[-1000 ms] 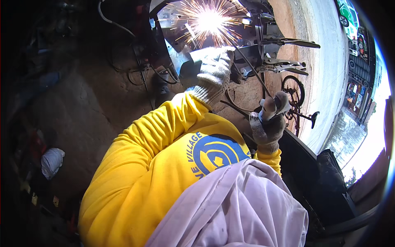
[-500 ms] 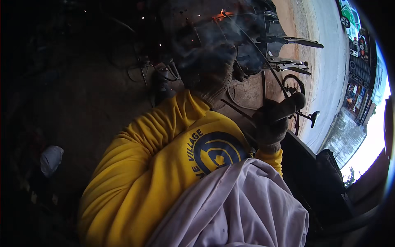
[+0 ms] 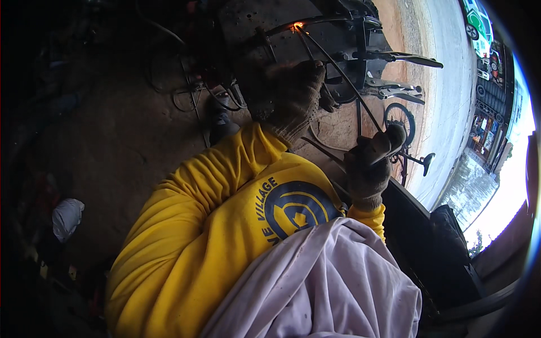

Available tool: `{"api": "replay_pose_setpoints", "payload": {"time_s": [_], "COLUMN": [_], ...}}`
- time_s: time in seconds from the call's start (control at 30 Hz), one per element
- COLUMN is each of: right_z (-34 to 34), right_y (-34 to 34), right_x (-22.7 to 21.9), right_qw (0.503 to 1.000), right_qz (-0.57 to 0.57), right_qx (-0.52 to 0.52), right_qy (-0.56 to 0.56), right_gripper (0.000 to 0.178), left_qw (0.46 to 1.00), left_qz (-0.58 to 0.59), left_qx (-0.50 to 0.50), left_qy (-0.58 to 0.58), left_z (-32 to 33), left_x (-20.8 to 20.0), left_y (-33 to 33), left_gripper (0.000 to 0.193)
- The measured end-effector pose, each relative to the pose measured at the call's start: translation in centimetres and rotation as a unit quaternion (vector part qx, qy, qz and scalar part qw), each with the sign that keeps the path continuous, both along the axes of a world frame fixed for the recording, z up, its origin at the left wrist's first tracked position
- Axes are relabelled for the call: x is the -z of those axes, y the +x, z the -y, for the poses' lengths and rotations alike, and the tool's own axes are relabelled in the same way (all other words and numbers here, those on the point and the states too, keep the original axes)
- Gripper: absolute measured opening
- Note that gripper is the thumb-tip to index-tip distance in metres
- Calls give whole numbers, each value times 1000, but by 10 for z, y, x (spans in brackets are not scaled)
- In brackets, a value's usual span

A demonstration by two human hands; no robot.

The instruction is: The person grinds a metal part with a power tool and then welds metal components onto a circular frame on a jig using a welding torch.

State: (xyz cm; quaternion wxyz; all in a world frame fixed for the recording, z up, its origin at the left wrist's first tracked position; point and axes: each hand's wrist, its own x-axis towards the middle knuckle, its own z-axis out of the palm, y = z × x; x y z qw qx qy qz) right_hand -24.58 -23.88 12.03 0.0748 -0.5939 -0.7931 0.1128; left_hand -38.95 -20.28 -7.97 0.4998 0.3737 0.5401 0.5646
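My right hand [image 3: 367,169], in a dark knit glove, is closed around a dark electrode holder [image 3: 389,139]. From it a long welding rod [image 3: 344,76] slants up and left to a small orange glow [image 3: 297,26] on a dark curved metal bar [image 3: 324,19]. My left hand [image 3: 296,93], gloved as well, is curled below that bar. A thin metal rod [image 3: 306,46] runs from near the glow to its fingers; its grip end is hidden. Two locking pliers [image 3: 403,58] [image 3: 394,88] are clamped at the right side of the metalwork.
A cable [image 3: 160,27] and thin metal legs are at upper left, near a foot [image 3: 221,121]. Beyond the pliers stands a bicycle [image 3: 401,127] beside a paved road [image 3: 445,96]. A parked car [image 3: 479,25] is farther off. A white bundle [image 3: 67,218] lies at left.
The smoke and flying sparks have thinned, and the scene is brighter. My right hand has tilted and shifted slightly left and down with the holder. My left hand has stayed in place.
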Motion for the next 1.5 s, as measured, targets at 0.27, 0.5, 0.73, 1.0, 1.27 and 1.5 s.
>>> {"api": "replay_pose_setpoints", "payload": {"time_s": [0.27,0.5,0.73,1.0,1.27,1.5], "right_z": [-2,1,1,8,-2,-1], "right_y": [2,6,6,-10,-9,-10], "right_x": [-2,2,-16,5,-1,-3], "right_qw": [999,1000,821,995,996,997], "right_qz": [3,13,-338,-67,64,77], "right_qx": [-31,-6,320,30,10,-8], "right_qy": [-19,-20,-330,68,63,10], "right_gripper": [71,63,65,28,27,21], "left_qw": [984,778,924,911,687,646], "left_qz": [-143,-594,-316,-363,-703,-743], "left_qx": [-31,-46,-56,-65,-35,-60], "left_qy": [99,199,207,186,178,162], "left_z": [-8,-4,-7,-7,-8,-3], "left_x": [-32,-31,-45,-41,-42,-43], "left_y": [-9,-14,-18,-16,-18,-16], "left_gripper": [35,40,44,38,37,42]}}
